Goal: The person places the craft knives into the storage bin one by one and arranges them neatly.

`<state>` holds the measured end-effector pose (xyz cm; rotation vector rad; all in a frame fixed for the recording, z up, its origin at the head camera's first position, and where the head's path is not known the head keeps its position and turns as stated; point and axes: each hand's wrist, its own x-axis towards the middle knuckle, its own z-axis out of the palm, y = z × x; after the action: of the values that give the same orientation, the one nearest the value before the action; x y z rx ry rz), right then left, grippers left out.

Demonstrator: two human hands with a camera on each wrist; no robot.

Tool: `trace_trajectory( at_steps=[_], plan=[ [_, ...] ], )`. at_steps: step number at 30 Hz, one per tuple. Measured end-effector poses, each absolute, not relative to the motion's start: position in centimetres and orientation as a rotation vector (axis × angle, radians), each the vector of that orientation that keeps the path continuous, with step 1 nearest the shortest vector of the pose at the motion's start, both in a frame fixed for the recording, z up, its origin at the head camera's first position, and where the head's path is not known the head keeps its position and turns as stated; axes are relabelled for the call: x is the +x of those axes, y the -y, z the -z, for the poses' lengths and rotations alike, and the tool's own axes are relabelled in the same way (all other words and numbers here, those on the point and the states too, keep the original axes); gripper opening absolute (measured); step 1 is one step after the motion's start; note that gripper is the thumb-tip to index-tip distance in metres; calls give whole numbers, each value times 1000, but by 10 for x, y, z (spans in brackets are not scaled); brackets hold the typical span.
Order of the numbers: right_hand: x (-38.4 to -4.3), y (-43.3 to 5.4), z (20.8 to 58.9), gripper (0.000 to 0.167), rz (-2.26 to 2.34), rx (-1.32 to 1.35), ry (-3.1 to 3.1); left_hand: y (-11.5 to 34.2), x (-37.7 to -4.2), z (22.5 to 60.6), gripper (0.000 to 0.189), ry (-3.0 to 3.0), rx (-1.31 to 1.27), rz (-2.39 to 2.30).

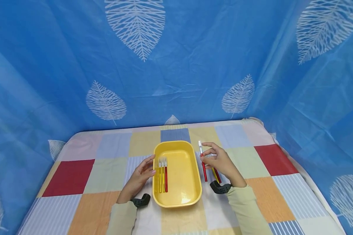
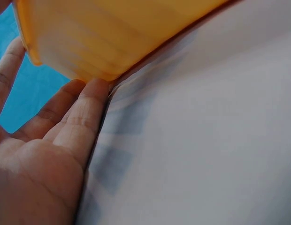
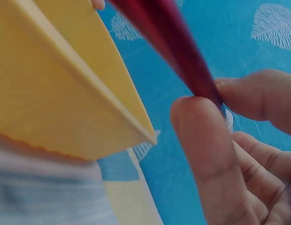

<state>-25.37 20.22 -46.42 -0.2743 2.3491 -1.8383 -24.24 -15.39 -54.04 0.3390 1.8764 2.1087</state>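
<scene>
In the head view, a yellow plastic tray (image 1: 179, 206) stands in the middle of the table. Two gold paintbrushes (image 1: 161, 179) and one red paintbrush (image 1: 166, 181) lie side by side along its left part, pale tips away from me. My left hand (image 1: 139, 179) holds the tray's left rim, thumb over the edge, and the left wrist view has its fingers (image 2: 87, 110) against the outer wall. Right of the tray, my right hand (image 1: 219, 160) pinches another red paintbrush (image 1: 204, 166) between thumb and fingertips, pale tip up. The right wrist view shows its red handle (image 3: 178, 51) close up.
Beneath my right hand lie a gold paintbrush (image 1: 215, 174) and a red paintbrush (image 1: 218, 178) on the patchwork tablecloth (image 1: 106, 176). A blue curtain with white leaf prints (image 1: 176, 71) surrounds the table at the back and sides.
</scene>
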Motion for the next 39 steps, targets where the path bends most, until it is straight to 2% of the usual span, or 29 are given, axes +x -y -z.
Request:
trace_trajectory(
  at_steps=[13,39],
  plan=[
    [-255,-186,461,66,1780,-359,-2331,153,-244,541,74,-1885,318,-2112],
    [-265,-128,457,67,1657,-284,-2313,152,-244,538,73,-1908,286,-2090]
  ],
)
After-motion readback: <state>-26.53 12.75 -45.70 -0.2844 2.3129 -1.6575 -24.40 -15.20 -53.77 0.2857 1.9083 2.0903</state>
